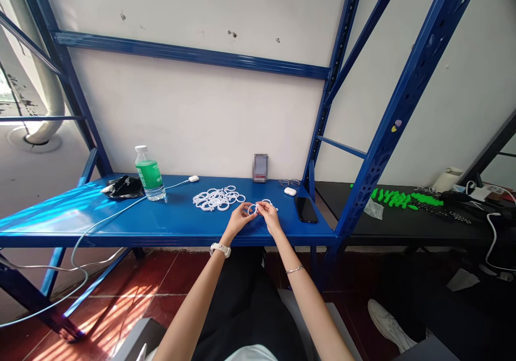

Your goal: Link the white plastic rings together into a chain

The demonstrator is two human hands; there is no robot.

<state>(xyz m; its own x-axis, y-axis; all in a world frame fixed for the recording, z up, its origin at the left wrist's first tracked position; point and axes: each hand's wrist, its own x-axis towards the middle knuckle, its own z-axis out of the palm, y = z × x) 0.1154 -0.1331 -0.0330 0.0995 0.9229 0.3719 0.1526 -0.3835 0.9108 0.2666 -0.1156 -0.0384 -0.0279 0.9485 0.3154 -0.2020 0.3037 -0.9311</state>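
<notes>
Both my hands meet near the front of the blue table (pixel 181 216), and each pinches a small white ring (pixel 252 210). My left hand (pixel 241 218) has it from the left side, with thumb and fingertips closed. From the right, my right hand (pixel 268 216) grips the same ring between thumb and forefinger. More white ring material shows just behind my right hand, partly covered by it; I cannot tell whether it joins the held ring. A loose pile of several white rings (pixel 217 198) lies to the left, beyond my left hand.
Right of my hands lie a black phone (pixel 306 210), a white earbud case (pixel 289 191) and glasses (pixel 289 182). A small upright object (pixel 260 168) leans at the wall. Left stand a bottle (pixel 149 175) and a black plastic bag (pixel 123 187). A blue post (pixel 387 129) rises at right.
</notes>
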